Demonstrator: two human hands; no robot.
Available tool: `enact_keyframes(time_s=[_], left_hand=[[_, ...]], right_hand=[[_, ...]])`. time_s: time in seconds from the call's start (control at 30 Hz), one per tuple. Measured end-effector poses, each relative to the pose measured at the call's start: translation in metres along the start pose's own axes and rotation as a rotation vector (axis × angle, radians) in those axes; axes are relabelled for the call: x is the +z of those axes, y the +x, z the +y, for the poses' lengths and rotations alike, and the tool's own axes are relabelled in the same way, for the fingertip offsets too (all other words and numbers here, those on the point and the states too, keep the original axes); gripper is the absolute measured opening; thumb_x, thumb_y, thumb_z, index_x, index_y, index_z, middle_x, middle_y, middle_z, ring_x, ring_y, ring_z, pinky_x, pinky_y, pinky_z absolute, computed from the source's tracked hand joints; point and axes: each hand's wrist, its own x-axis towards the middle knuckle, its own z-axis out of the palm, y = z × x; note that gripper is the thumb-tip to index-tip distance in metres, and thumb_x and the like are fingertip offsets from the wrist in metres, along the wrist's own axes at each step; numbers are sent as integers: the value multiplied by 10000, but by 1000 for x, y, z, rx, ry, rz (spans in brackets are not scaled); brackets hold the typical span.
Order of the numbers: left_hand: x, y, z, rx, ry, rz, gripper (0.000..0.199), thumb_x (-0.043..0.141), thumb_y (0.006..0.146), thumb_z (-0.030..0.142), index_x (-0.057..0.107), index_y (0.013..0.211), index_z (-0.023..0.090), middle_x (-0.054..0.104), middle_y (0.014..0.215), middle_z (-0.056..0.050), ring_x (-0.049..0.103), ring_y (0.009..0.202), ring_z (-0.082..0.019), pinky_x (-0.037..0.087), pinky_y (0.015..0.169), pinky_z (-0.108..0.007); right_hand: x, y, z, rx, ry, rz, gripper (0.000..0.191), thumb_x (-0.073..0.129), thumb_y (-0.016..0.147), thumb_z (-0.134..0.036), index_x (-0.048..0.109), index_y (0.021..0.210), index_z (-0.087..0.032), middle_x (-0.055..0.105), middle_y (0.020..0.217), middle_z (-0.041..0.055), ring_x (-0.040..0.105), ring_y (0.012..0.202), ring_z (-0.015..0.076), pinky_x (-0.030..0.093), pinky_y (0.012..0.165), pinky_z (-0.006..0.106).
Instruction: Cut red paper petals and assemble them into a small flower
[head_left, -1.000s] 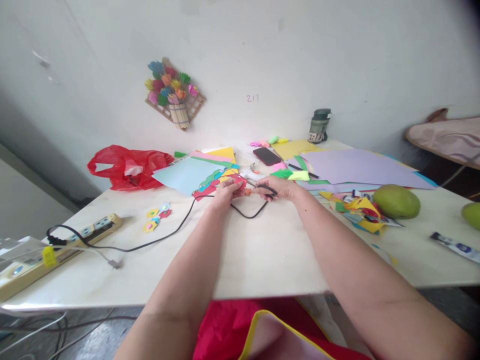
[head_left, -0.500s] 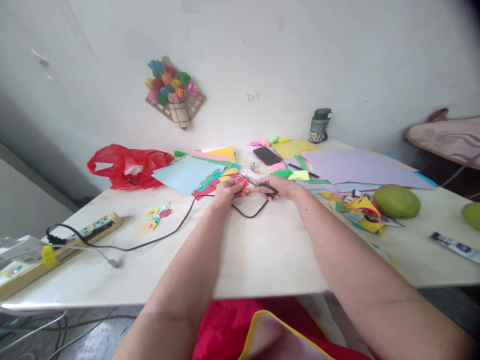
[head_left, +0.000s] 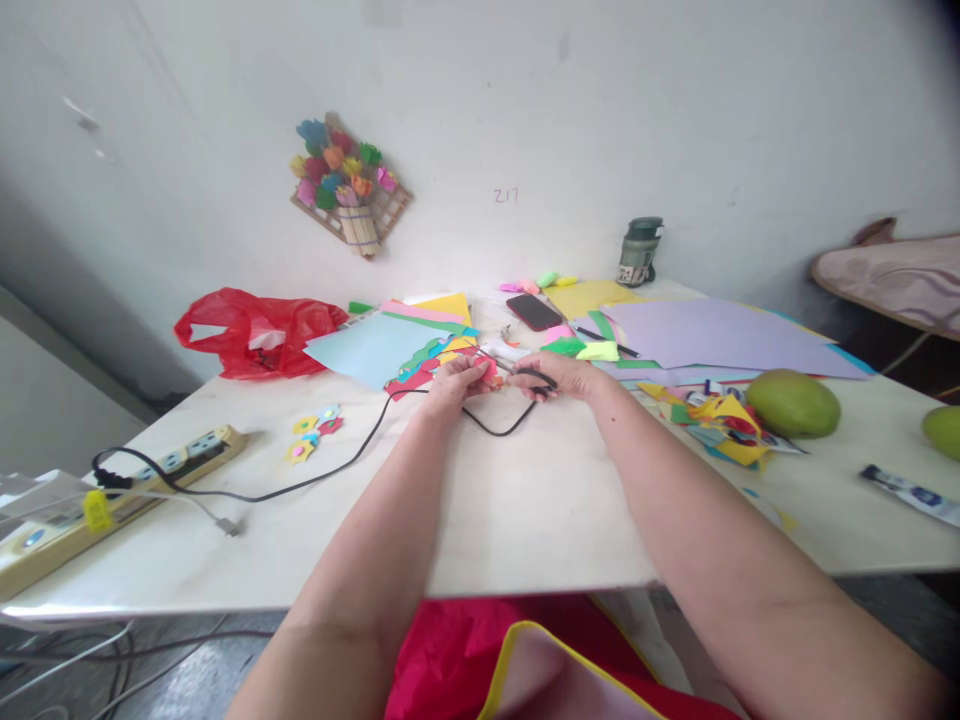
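My left hand (head_left: 456, 386), in the middle of the table, pinches a small piece of red paper (head_left: 487, 369) between thumb and fingers. Facing it, my right hand (head_left: 568, 377) is closed round the dark handles of a pair of scissors (head_left: 537, 379). The blades point up and left, close to the paper; whether they touch it I cannot tell. Behind my left hand lie cut strips of coloured paper (head_left: 421, 367) with wavy edges. A black cable (head_left: 352, 458) runs under my left wrist and loops below both hands. Small paper flowers (head_left: 304, 450) lie farther left.
A power strip (head_left: 202, 450) and a red plastic bag (head_left: 262, 335) are on the left. Behind my hands are a phone (head_left: 533, 312) and lilac paper sheets (head_left: 712, 332). To the right sit paper scraps (head_left: 724, 415), a green fruit (head_left: 793, 403) and a tube (head_left: 911, 493).
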Motion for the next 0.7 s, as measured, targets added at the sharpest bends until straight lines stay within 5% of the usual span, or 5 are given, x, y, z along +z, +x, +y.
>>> enact_keyframes(time_s=[0.7], left_hand=[[2, 1, 0, -13, -8, 4, 356, 820, 597, 359, 539, 640, 146, 593, 577, 13, 542, 487, -81, 477, 562, -227]], right_hand=[[-1, 7, 7, -29, 14, 4, 255, 707, 753, -349, 560, 680, -155, 555, 490, -24, 443, 367, 50, 247, 323, 180]])
